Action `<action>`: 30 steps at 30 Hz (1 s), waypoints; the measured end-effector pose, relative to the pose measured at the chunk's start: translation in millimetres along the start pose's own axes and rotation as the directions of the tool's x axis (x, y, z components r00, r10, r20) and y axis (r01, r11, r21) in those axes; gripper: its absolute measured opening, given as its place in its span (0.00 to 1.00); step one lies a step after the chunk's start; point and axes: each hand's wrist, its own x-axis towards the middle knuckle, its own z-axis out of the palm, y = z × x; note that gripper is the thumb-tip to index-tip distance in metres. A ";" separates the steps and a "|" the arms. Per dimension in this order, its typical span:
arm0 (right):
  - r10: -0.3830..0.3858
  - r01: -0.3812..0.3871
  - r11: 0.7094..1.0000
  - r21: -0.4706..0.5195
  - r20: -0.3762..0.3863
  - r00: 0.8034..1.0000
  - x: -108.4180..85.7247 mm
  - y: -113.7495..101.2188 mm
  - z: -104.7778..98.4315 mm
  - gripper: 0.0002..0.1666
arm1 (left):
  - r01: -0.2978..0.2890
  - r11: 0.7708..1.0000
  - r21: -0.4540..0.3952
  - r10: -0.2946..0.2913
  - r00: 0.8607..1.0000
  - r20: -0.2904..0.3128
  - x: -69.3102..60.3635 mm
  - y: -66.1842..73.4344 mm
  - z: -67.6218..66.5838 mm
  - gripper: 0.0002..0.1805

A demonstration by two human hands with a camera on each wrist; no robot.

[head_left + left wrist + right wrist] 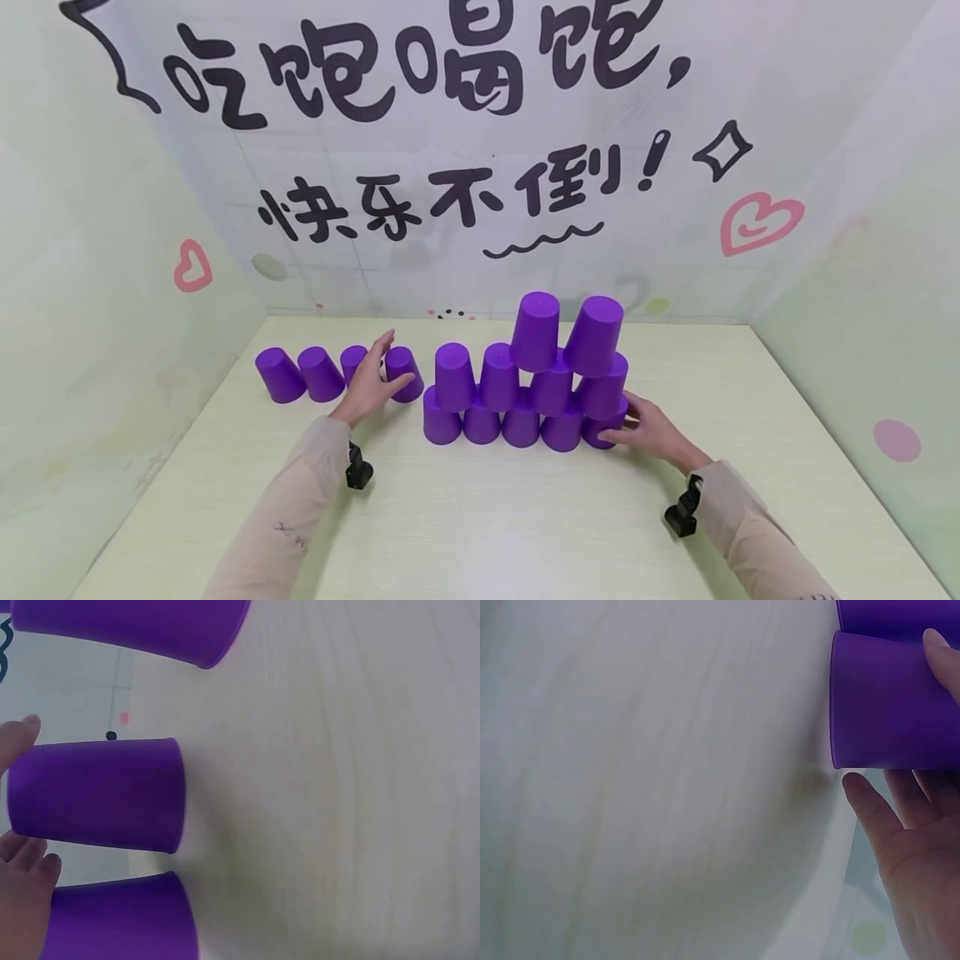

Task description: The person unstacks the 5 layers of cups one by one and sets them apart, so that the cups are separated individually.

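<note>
Upside-down purple cups form a stack; its bottom row ends at the right with a cup (600,427). My right hand (654,429) is at that cup, thumb across its front and fingers along its far side; in the right wrist view the thumb lies over the cup (892,705). My left hand (369,390) reaches around the rightmost cup (403,375) of a separate row, thumb and fingers spread. In the left wrist view this cup (97,795) stands between thumb and fingers; whether they touch it, I cannot tell.
Two cups, one of them this cup (536,332), top the stack's right part, above a middle row. Left of my left hand stand more single cups, such as this one (281,375). A printed wall (420,283) borders the back of the pale table (480,517).
</note>
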 end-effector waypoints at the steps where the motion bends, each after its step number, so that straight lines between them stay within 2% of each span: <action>1: 0.003 -0.003 1.000 0.002 0.003 1.000 0.1 0.0 0.1 0.39 | -0.008 1.000 0.015 0.008 1.000 0.000 0.4 3.7 -3.1 0.44; 6: 0.004 -0.004 1.000 0.004 0.003 1.000 -0.3 -0.9 0.1 0.39 | -0.095 0.992 0.088 0.095 0.995 0.004 4.4 26.7 -22.1 0.42; 11: 0.005 -0.005 1.000 0.007 -0.005 1.000 -0.7 -1.7 -0.4 0.39 | -0.204 0.972 0.117 0.207 0.978 -0.014 9.8 58.9 -39.3 0.41; 16: 0.004 -0.004 1.000 0.009 -0.005 1.000 -0.2 -1.4 -0.2 0.38 | -0.291 0.948 0.126 0.295 0.955 -0.018 14.5 91.7 -46.7 0.41; 22: -0.001 0.001 1.000 0.012 0.008 1.000 -0.3 0.1 0.5 0.38 | -0.401 0.911 0.096 0.400 0.916 0.028 15.5 126.4 -43.1 0.40; 25: -0.004 0.004 1.000 0.011 0.012 1.000 -0.6 -0.4 0.6 0.38 | -0.436 0.899 0.051 0.433 0.900 0.055 13.5 143.3 -37.2 0.39; 30: -0.002 0.002 1.000 0.005 0.002 1.000 -0.7 -1.1 0.3 0.39 | -0.438 0.897 -0.057 0.442 0.891 0.103 2.5 183.0 -24.1 0.38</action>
